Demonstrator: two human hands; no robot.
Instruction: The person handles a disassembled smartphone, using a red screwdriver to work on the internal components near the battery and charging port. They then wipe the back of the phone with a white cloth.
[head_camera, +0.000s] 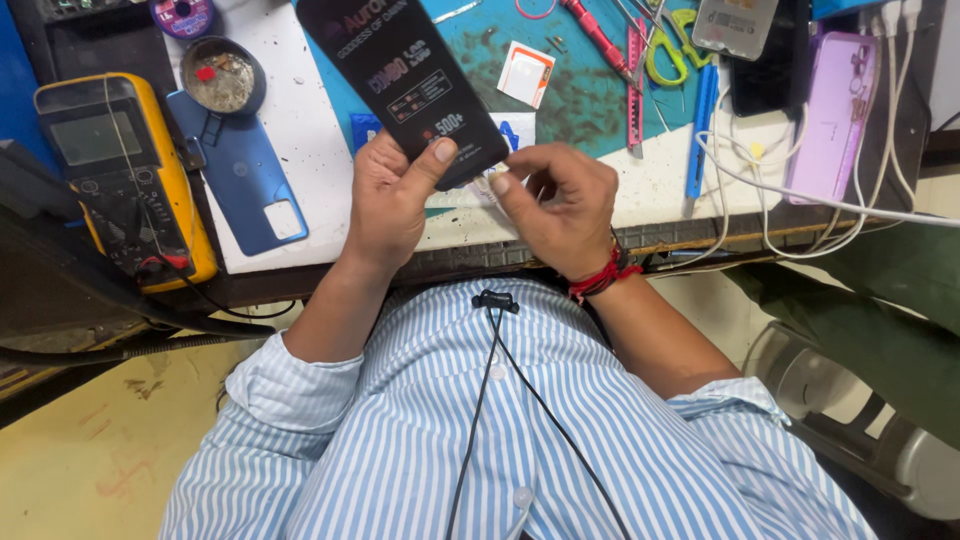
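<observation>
Left hand clenched on the lower end of a long flat black packet with printed lettering, thumb pressed across its face near the bottom corner, grip firm. Packet tilted, raised above the near edge of the white-topped bench, its upper end running out of the top of the view. Right hand just beside the packet's lower right corner, fingers curled inward, forefinger and thumb pinched at or against that corner; whether anything sits inside that pinch cannot be told. Red thread band wound round the right wrist.

On the bench to the left: a yellow-cased multimeter with a grey screen, its black leads trailing over the edge. Near it, a blue plastic phone back cover lying flat, and a small round metal tin touching its upper end. Behind the hands, a teal cutting mat bearing a small white and orange card, a red-handled screwdriver and green-handled scissors. Further right, a lilac phone case with white cables looped across it. In the foreground, a blue and white striped shirt with a black cord hanging down it.
</observation>
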